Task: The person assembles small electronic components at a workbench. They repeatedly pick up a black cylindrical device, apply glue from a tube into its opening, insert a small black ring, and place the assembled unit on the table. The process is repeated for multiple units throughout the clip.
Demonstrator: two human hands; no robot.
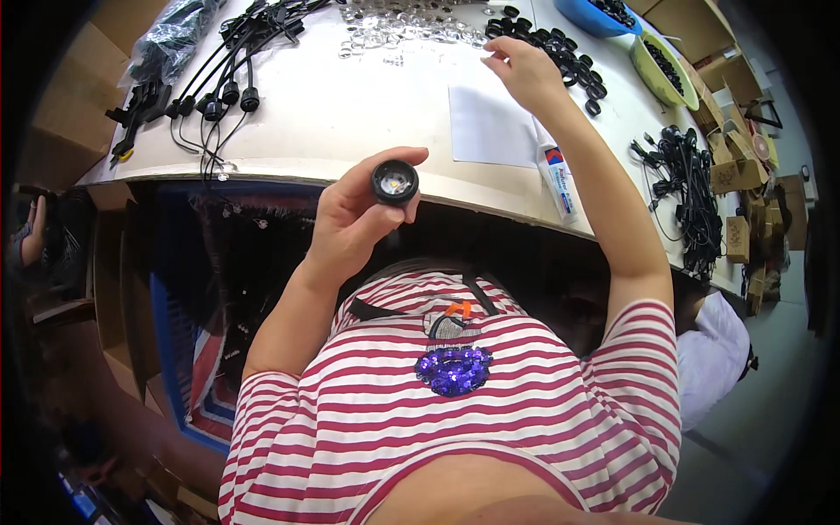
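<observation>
My left hand (354,214) is closed round a small black cylindrical lamp housing (395,182), held in front of the table edge. Its open round end faces up and shows a pale inside with a small yellowish spot. My right arm stretches across the table. The fingers of my right hand (528,74) are drawn together in a pinch between clear round lenses (411,26) and a pile of black rings (560,48). Whatever lies between those fingertips is too small to make out.
On the white table (324,105) lie black cables with sockets (232,87), a paper sheet (490,127), a tube (557,179) and bundled black cords (691,192). A blue bowl (591,19) and a green bowl (669,83) hold small black parts. Another person (713,359) is at right.
</observation>
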